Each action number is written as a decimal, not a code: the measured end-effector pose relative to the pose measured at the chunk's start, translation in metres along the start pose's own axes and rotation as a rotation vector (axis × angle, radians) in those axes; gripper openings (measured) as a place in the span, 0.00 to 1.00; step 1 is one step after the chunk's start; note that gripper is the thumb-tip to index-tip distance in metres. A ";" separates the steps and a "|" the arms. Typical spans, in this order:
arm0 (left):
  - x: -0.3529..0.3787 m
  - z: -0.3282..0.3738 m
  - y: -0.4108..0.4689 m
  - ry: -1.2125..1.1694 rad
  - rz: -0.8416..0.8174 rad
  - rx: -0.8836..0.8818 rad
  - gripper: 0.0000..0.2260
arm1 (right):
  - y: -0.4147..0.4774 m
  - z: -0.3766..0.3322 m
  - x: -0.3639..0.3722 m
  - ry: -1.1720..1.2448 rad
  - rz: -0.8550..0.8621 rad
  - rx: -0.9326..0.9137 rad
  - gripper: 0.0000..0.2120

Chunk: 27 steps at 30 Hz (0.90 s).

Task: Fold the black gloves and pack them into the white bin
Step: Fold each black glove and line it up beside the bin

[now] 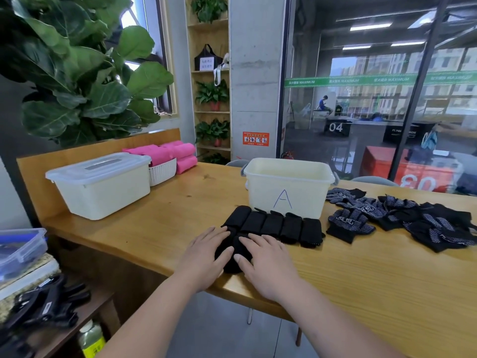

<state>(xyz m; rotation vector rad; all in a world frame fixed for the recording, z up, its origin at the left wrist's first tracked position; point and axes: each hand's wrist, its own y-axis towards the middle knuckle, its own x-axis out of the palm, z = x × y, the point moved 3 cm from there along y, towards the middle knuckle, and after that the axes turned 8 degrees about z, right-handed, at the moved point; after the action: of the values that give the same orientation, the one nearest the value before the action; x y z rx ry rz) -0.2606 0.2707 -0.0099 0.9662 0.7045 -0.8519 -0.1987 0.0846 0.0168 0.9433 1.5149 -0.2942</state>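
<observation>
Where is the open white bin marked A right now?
Head view, centre-right on the wooden table: the white bin stands open just behind the row of folded black gloves, with the loose glove pile to its right.

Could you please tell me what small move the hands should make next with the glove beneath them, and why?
Probably roll the glove forward into a tight bundle. The left hand and right hand press flat on it, and it seems only partly rolled. Five folded gloves lie in a row in front of the white bin, so this one likely joins them next.
</observation>
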 end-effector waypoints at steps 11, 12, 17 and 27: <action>-0.007 0.055 0.009 0.026 0.005 0.135 0.25 | -0.013 0.042 -0.042 -0.042 -0.008 0.037 0.29; -0.005 0.063 0.011 0.027 0.003 0.152 0.25 | -0.015 0.050 -0.046 -0.049 -0.004 0.049 0.30; 0.016 0.107 0.021 0.006 -0.007 0.252 0.30 | -0.034 0.092 -0.067 -0.084 0.017 0.107 0.30; 0.071 0.195 0.036 0.016 -0.066 0.399 0.28 | -0.077 0.179 -0.100 -0.135 -0.028 0.244 0.32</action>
<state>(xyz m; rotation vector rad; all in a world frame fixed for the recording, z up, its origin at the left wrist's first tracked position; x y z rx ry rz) -0.1688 0.0842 0.0255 1.3120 0.5928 -1.0677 -0.1359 -0.1230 0.0467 1.0714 1.3900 -0.5617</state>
